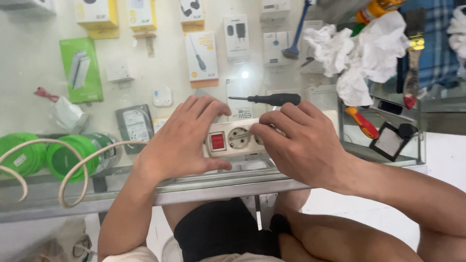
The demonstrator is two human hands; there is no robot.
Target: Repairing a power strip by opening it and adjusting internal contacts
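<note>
A cream power strip with a red rocker switch and a round socket lies on the glass counter top. My left hand cups its left end, thumb under the front edge. My right hand rests over its right end, fingertips touching the socket area. A black-handled screwdriver lies on the glass just behind the strip, untouched.
A cream cable loops at the left. Boxed chargers and a green box show under the glass. Crumpled white tissue, an orange-handled tool and a small black frame sit at the right. The counter's metal edge runs near my knees.
</note>
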